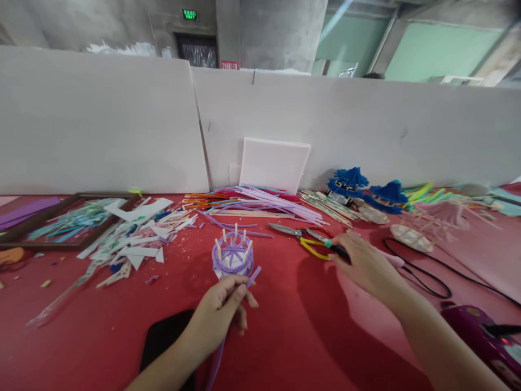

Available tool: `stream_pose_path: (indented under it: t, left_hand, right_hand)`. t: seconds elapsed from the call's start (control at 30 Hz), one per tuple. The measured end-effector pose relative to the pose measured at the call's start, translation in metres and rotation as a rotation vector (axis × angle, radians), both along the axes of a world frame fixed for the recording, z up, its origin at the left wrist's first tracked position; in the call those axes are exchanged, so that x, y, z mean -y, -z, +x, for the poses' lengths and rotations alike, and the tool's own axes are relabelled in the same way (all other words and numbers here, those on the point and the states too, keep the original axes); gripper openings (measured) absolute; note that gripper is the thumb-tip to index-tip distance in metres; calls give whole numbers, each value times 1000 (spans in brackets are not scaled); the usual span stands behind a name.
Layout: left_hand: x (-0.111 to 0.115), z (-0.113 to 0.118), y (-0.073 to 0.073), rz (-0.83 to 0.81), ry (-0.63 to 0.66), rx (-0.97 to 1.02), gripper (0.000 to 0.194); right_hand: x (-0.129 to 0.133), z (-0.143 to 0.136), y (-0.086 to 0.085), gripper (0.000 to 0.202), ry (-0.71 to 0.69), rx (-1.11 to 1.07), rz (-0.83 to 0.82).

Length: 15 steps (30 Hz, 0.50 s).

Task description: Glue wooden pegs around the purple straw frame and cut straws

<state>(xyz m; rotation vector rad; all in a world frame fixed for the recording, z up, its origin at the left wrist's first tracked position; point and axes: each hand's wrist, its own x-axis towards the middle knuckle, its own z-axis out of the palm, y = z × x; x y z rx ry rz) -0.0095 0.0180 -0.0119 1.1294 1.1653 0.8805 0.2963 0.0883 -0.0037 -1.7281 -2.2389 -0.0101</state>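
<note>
A small round basket frame (pixel 233 255) with upright pale sticks and purple strands wound around it sits on the red table, left of centre. At its near edge my left hand (pixel 223 307) pinches a purple strand (pixel 254 276) between thumb and fingers, and the strand trails down below the hand. Farther right, my right hand (pixel 360 260) has its fingers around the dark handle of a tool (pixel 340 251). Beside that tool lie scissors with yellow handles (pixel 313 248), their blades pointing left.
Scraps (pixel 140 236) and a brown frame (pixel 73 247) lie left. Purple sticks (pixel 272 201) lie behind. Blue tasselled pieces (pixel 348 182), a black cable (pixel 431 271) and a magenta device (pixel 476 336) are right. A black phone (pixel 165 336) is partly under my left arm.
</note>
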Motion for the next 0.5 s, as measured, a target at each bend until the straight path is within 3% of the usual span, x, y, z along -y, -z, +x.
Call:
stream_pose_path:
  t: [0.13, 0.3, 0.5]
  left_hand:
    - [4, 2, -5, -26, 7, 7, 36]
    - [4, 3, -11, -69, -16, 60, 39]
    - [1, -3, -6, -54, -15, -5, 35]
  right_hand:
    - [-15, 24, 11, 16, 52, 109, -62]
    - [-17, 17, 13, 13, 154, 136, -44]
    - [-12, 13, 10, 16, 253, 172, 43]
